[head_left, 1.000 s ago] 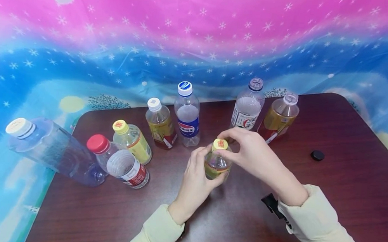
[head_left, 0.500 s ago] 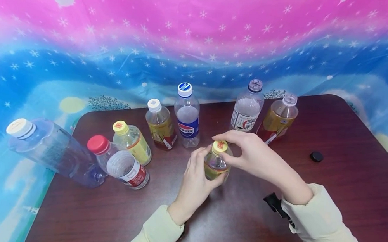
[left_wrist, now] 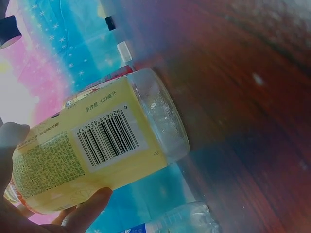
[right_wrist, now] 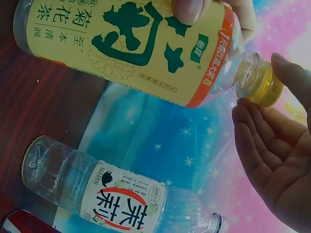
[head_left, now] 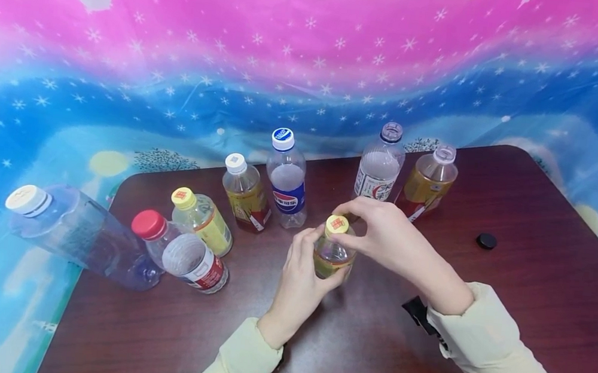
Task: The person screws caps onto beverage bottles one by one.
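A yellow-labelled tea bottle (head_left: 332, 262) stands upright at the middle of the table. Its body is gripped by my left hand (head_left: 301, 277), whose fingers and thumb wrap the label. My right hand (head_left: 394, 235) pinches the yellow bottle cap (head_left: 337, 224) from above between thumb and fingers. In the right wrist view the cap (right_wrist: 269, 85) sits on the clear neck, the thumb at one side and fingertips at the other. A barcode shows on the bottle (left_wrist: 97, 145) in the left wrist view, its base close to the tabletop.
Capped bottles line the left: a large bluish one (head_left: 94, 239), a red-capped one (head_left: 189, 257), a yellow-capped one (head_left: 208, 226), a white-capped one (head_left: 246, 199) and a Pepsi bottle (head_left: 286, 188). Behind the right hand stand two uncapped bottles (head_left: 379, 167). A black cap (head_left: 486, 241) lies at right.
My right hand shifts slightly about the cap and its wrist swings a little right, then back left. The left hand and the bottle keep their place.
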A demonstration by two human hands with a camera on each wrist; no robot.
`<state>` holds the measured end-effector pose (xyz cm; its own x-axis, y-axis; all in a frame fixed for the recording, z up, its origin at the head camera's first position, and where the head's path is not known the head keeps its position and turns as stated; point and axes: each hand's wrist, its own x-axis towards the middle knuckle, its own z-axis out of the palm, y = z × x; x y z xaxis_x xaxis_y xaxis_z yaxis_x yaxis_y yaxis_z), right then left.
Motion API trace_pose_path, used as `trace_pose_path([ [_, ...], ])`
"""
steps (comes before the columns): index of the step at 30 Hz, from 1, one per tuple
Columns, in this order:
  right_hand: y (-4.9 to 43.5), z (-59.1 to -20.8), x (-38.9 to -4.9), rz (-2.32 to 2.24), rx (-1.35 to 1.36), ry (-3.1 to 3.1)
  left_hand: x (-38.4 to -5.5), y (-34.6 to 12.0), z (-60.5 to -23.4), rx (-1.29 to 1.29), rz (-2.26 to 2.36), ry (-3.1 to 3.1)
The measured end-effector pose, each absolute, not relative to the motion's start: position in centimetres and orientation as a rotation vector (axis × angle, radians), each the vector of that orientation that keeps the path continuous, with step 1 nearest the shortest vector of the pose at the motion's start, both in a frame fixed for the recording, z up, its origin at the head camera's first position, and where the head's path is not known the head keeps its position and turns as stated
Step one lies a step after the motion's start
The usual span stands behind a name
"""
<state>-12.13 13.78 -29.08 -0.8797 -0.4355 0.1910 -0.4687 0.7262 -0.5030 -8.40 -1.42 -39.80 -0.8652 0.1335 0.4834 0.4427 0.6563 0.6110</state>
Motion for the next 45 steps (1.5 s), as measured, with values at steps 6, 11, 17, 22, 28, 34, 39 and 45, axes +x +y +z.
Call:
trace_pose_path([
  [6, 14.3, -29.2, -12.2, 0.891, 0.923, -2.843, -8.4, -1.4, -39.8, -0.453, -1.049, -2.460],
  [11, 15.0, -29.2, -12.3, 0.893, 1.065, -2.781, -8.4, -1.4, -39.8, -0.456, -1.051, -2.461],
  [17, 14.8, -29.0, -12.3, 0.864, 0.989, -2.805, -8.3, -1.3, -39.6, -0.450, -1.056, -2.469],
  [22, 14.4, -28.8, -12.3, 0.855, 0.868, -2.839, -8.3, -1.4, -39.6, -0.447, -1.058, -2.483],
  [28, 13.9, -29.1, -12.4, 0.844, 0.780, -2.911, -8.3, -1.4, -39.7, -0.453, -1.054, -2.467],
  [34, 14.7, -29.6, -12.7, 0.928, 1.149, -2.763, -8.5, -1.4, -39.9, -0.467, -1.037, -2.441],
  [39, 15.4, -29.5, -12.8, 0.904, 1.217, -2.723, -8.5, -1.4, -39.8, -0.474, -1.032, -2.448],
  [45, 15.1, -29.1, -12.8, 0.860, 1.070, -2.785, -8.4, -1.3, -39.7, -0.468, -1.043, -2.461],
])
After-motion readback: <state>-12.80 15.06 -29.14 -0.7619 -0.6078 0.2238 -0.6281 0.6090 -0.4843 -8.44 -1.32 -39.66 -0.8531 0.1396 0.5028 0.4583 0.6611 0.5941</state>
